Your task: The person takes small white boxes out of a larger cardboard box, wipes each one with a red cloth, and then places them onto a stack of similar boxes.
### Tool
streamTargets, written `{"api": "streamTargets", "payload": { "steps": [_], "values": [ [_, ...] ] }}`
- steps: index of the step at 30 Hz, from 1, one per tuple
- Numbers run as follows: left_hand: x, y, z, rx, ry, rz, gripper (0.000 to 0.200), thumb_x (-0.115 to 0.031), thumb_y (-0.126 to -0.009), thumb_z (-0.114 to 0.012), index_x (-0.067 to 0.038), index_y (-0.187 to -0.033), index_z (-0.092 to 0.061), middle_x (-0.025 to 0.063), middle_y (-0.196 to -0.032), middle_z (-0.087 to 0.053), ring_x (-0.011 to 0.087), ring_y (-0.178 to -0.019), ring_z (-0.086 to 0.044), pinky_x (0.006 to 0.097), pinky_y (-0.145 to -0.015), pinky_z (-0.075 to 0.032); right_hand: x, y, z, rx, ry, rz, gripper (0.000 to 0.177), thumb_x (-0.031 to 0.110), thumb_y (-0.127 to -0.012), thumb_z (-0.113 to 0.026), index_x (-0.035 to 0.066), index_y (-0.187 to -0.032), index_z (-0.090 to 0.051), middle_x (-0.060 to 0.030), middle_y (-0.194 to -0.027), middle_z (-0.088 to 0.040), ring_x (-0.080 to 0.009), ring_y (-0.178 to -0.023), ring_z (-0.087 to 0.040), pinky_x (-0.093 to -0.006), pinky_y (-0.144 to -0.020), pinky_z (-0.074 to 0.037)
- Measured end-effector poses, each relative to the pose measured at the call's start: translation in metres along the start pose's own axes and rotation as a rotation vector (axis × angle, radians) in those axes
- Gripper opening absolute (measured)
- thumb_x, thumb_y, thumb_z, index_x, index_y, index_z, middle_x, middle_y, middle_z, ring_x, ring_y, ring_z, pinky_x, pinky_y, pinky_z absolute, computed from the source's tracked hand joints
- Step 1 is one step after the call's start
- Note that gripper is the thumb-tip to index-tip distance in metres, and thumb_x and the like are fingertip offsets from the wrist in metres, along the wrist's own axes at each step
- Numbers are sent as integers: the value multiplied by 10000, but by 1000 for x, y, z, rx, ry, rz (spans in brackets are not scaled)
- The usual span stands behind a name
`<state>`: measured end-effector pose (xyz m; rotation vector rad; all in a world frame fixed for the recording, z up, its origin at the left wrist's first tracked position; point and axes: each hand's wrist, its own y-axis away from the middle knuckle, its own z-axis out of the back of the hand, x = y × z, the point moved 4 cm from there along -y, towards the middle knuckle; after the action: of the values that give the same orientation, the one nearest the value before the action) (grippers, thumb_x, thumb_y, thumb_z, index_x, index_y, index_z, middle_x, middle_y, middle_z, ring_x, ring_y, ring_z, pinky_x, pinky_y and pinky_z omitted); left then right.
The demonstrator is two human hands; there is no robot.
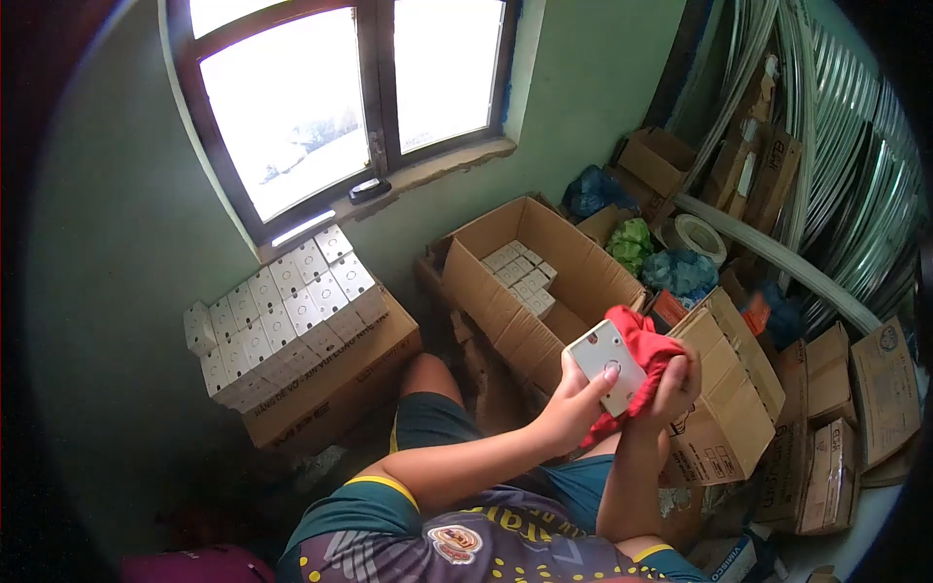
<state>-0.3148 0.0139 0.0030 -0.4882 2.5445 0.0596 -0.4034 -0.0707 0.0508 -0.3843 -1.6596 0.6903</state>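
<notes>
Fingers bent round the edge, thumb laid flat on top: left hand point(571, 408) has a closed grip on one white box point(599, 350), tips tucked underneath & out of sight. Over to the right hand point(674, 389), fingers curled shut on a bunched red cloth point(643, 340), cloth pressed along the box's right side; can't tell if those fingertips touch the box too.

Now the box itself: off-white, flat-faced, rectangular w/ neat corners, a thin ring marked mid-face, partly under the thumb, plus a few small dark spots nr the corners. Any finer detail's too small to read.

Which way's it pointing? Marked face is up, twd the camera. Long axis runs on a slant, upper L to lower R; one short end aims up & L, twd the window point(292, 107), the other down & R, nr the right hand's wrist.

Position: held up in front of the torso, above the shorts point(583, 483), btwn both hands. Just beyond sits an open carton point(491, 313) w/ small white boxes point(520, 277) grouped inside. Far L, more of the same kind, stacked boxes point(277, 321) in rows on a brown carton point(335, 381).
</notes>
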Motion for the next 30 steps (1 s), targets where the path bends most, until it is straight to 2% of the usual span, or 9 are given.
{"api": "streamTargets", "payload": {
  "steps": [2, 4, 8, 9, 14, 16, 23, 26, 30],
  "values": [
    [-2, 2, -1, 31, -48, -27, 584, -149, -1017, -574, -147, -1448, -181, 113, -1385, -411, 232, -1321, -437, 435, -1084, -411, -15, -2, 18, -41, -87, -137, 427, 381, -977, -585, -32, -1070, -635, -121, -1016, -654, -199, -910, -612, -343, -833, -494],
    [-12, 2, -7, 60, -97, -48, 549, -183, -1019, -586, -97, -1409, -209, 128, -1369, -414, 203, -1315, -409, 396, -1098, -380, -12, 9, 13, -53, 3, -92, 503, 393, -973, -602, -22, -1253, -554, -143, -1192, -602, -230, -1074, -590, -370, -948, -467],
    [-25, -8, -8, -17, -113, -154, 423, -218, -1043, -543, -72, -1377, -328, 91, -1261, -517, 160, -1191, -509, 337, -1032, -430, 26, 45, -31, 77, 55, 242, 790, 332, -855, -765, 14, -1461, -372, -193, -1462, -412, -337, -1312, -466, -458, -1113, -367],
    [-20, -10, -4, -59, -136, -170, 456, -253, -1040, -537, -103, -1425, -343, 83, -1224, -560, 177, -1126, -586, 336, -970, -497, 23, 44, -28, 92, 102, 285, 739, 291, -851, -749, 9, -1441, -404, -212, -1434, -443, -365, -1300, -480, -476, -1112, -370],
    [-19, -4, 5, -64, -283, -22, 427, -249, -1033, -551, -70, -1392, -403, 76, -1217, -571, 153, -1084, -585, 315, -920, -499, 25, 20, -16, 336, 86, 299, 559, 173, -840, -667, -20, -1346, -532, -262, -1346, -543, -406, -1268, -528, -499, -1107, -385],
    [-21, -7, -1, -18, -233, -183, 434, -241, -1025, -565, -73, -1393, -409, 65, -1178, -576, 145, -1046, -581, 309, -897, -497, 39, 7, -23, 392, 46, 276, 522, 154, -842, -641, -31, -1323, -561, -270, -1339, -560, -411, -1271, -535, -498, -1106, -389],
    [-27, 10, -1, 240, -758, -154, 474, -272, -971, -650, -41, -1330, -444, 99, -1216, -560, 169, -1101, -562, 329, -957, -460, 33, -7, -18, 510, -147, 47, 565, 69, -857, -580, -42, -1404, -491, -230, -1450, -498, -338, -1388, -438, -456, -1177, -292],
    [-17, 17, 0, 232, -767, -121, 435, -295, -980, -635, -30, -1281, -469, 106, -1143, -570, 177, -1056, -552, 349, -933, -462, 29, -5, -16, 389, -353, -184, 535, 52, -948, -505, -67, -1460, -407, -252, -1485, -453, -328, -1408, -409, -454, -1190, -269],
    [-43, 5, 4, 59, -533, -285, 362, -303, -1027, -567, -21, -1244, -497, 70, -1117, -571, 153, -1018, -553, 307, -924, -446, 23, 24, -26, 335, -246, -18, 693, 142, -971, -554, -64, -1545, -225, -270, -1585, -295, -350, -1482, -291, -465, -1209, -223]
  ]
}}
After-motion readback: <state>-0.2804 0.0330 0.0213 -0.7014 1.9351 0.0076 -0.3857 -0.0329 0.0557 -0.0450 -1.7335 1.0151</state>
